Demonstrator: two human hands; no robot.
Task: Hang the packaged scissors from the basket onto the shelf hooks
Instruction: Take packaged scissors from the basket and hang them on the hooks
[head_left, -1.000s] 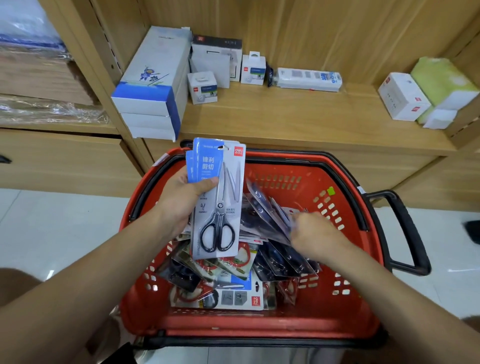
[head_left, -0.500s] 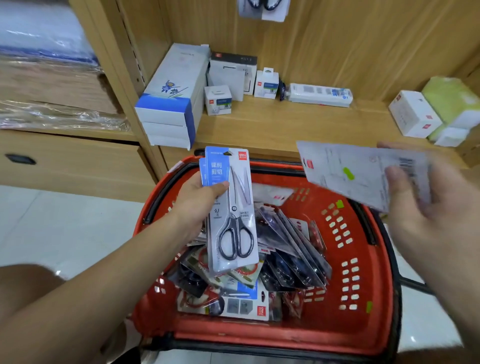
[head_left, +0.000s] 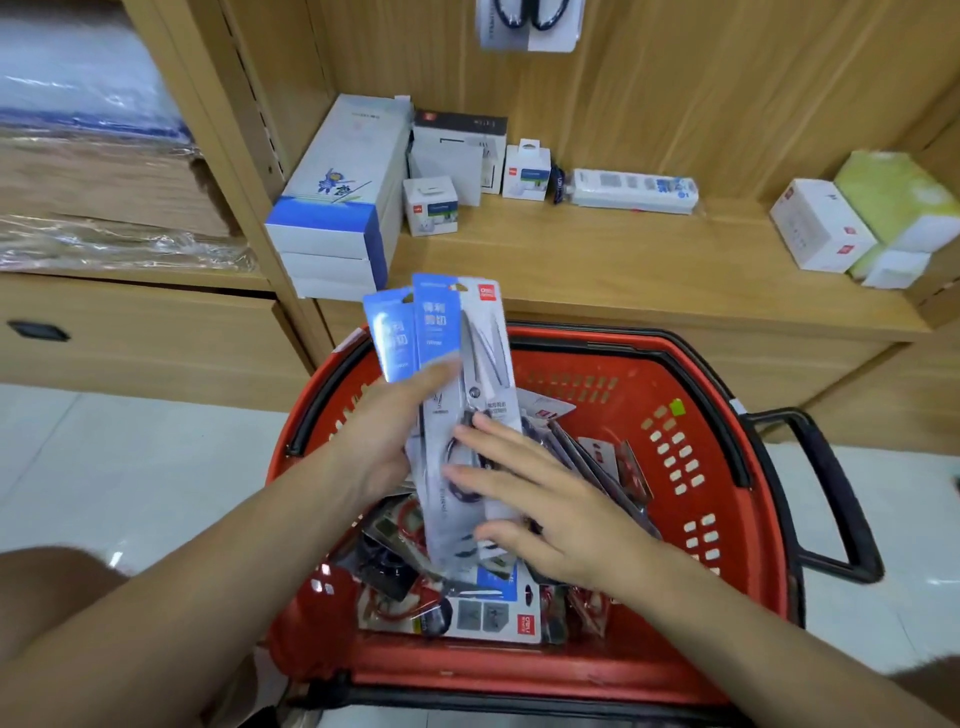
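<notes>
Red basket (head_left: 623, 344) holds loose scissor packs (head_left: 493, 616), and above it the left hand (head_left: 384, 431) grips 2 packaged scissors (head_left: 467, 332) upright while the right hand (head_left: 550, 514) lays straight fingers (head_left: 493, 441) flat on the front pack.

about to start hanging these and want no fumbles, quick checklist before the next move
1. Left hand has a secure grip on the scissor packs: ok, thumb across the front, stack upright above the basket.
2. Right hand free to take one: ok, straight fingers rest on the front pack, holding nothing.
3. Hang holes at the pack tops clear: cannot tell, too small.
4. Free hook on the shelf: cannot tell, only one hung pack shows at the top edge.
</notes>
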